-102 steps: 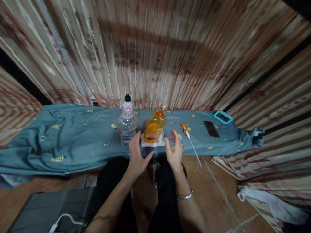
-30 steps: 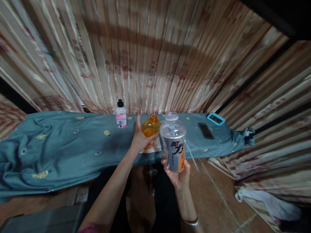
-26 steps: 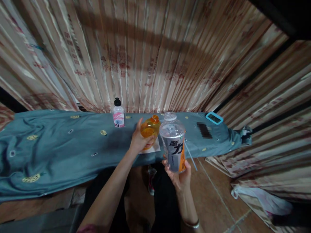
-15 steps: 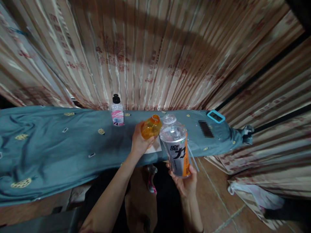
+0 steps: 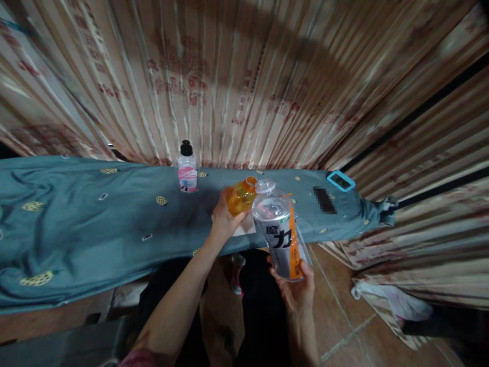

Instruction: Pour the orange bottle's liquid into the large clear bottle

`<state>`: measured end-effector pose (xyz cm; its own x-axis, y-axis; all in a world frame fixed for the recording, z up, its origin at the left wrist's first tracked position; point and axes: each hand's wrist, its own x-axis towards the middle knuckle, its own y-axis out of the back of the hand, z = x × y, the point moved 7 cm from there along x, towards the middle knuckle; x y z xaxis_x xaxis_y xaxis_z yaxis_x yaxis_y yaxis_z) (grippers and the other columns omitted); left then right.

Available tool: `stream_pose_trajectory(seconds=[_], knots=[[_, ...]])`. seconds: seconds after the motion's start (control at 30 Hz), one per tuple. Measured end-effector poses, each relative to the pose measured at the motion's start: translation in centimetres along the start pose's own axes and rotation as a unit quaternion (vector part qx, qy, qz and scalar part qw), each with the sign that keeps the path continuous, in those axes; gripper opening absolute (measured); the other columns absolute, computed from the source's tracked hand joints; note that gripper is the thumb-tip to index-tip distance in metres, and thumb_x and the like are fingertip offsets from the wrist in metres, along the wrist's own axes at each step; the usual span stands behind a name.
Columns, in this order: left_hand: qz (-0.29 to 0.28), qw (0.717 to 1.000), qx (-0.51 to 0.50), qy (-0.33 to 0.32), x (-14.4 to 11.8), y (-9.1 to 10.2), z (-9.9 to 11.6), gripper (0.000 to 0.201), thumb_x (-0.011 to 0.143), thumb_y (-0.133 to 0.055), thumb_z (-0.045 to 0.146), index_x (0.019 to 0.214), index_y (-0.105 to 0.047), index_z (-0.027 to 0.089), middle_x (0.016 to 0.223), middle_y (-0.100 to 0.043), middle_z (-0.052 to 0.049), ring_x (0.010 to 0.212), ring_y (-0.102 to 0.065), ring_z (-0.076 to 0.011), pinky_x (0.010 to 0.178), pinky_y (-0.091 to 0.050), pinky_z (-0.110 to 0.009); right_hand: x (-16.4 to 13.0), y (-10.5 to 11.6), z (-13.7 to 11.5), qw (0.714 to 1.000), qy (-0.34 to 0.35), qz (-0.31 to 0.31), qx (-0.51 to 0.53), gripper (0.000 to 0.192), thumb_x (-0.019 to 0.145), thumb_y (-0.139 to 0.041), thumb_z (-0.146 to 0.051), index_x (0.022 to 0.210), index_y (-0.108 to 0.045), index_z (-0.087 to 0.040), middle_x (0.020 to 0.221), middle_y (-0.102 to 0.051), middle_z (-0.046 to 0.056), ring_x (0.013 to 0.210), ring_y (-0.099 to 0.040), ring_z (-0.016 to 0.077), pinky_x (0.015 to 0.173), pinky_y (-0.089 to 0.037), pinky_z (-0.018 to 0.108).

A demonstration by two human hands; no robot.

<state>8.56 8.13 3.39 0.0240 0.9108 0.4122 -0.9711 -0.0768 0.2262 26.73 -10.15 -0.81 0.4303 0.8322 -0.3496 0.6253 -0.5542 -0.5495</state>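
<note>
My left hand [image 5: 224, 218] is wrapped round a small amber bottle [image 5: 241, 198] whose uncapped mouth tilts to the right. Fingers of my right hand [image 5: 293, 286] grip the lower end of a larger clear plastic bottle [image 5: 277, 237] with a silver and orange label; it leans slightly left and no cap shows on its neck. The two bottle mouths are close together, and I cannot tell whether they touch. Below the amber bottle lies a white sheet [image 5: 246, 226], partly hidden. A pale straw-like strip [image 5: 304, 247] shows behind the larger bottle.
A clear bottle with a black cap and pink label [image 5: 187, 173] stands on the teal cloth-covered table [image 5: 114, 219]. At the right are a blue-framed digital timer [image 5: 341, 180] and a blurred dark object [image 5: 324, 200]. A curtain [image 5: 217, 86] hangs behind.
The amber bottle has tipped further right, its mouth now nearer the larger bottle's neck. The larger bottle leans a bit more to the left. The camera view has shifted slightly.
</note>
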Motion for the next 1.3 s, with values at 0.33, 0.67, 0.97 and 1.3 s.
stream_pose_trajectory(seconds=[0.33,0.67,0.97,1.3], knots=[[-0.009,1.0,-0.012,-0.007,0.1,0.2,0.6,0.071,0.069,-0.085,0.031,0.129,-0.047,0.023,0.126,-0.067,-0.009,0.117,-0.068,-0.0283,0.101,-0.056,-0.045,-1.3,-0.1,-1.4,0.999,0.021,0.042,-0.025,0.046,0.058,-0.087,-0.048,0.096,-0.074,-0.025,0.088,-0.078,0.004,0.074,-0.075,0.0205,0.061,-0.063,0.031],[-0.012,0.999,-0.034,-0.003,0.0,0.2,0.3,0.072,0.067,-0.086,0.03,0.129,-0.049,0.025,0.125,-0.068,-0.008,0.115,-0.068,-0.0283,0.1,-0.056,-0.045,-3.6,0.3,-3.3,0.995,0.03,0.071,-0.059,0.055,0.052,-0.091,-0.049,0.099,-0.076,-0.024,0.096,-0.078,0.009,0.082,-0.077,0.0318,0.065,-0.064,0.042],[-0.039,0.997,-0.065,0.032,0.5,0.0,-0.7,0.08,0.058,-0.09,0.024,0.128,-0.05,0.023,0.119,-0.07,-0.006,0.11,-0.071,-0.0263,0.099,-0.057,-0.044,-4.6,1.8,-3.1,0.993,0.061,0.056,-0.086,0.051,0.064,-0.083,-0.046,0.11,-0.074,-0.027,0.111,-0.076,0.011,0.1,-0.073,0.0374,0.094,-0.056,0.062],[-0.065,0.99,-0.099,0.071,0.5,-0.1,-0.9,0.084,0.058,-0.089,0.023,0.131,-0.049,0.025,0.122,-0.072,-0.006,0.108,-0.072,-0.026,0.098,-0.058,-0.042,-5.3,1.6,-4.3,0.985,0.1,0.057,-0.128,0.072,0.055,-0.088,-0.044,0.124,-0.066,-0.037,0.115,-0.074,0.007,0.104,-0.072,0.0381,0.097,-0.052,0.067]])
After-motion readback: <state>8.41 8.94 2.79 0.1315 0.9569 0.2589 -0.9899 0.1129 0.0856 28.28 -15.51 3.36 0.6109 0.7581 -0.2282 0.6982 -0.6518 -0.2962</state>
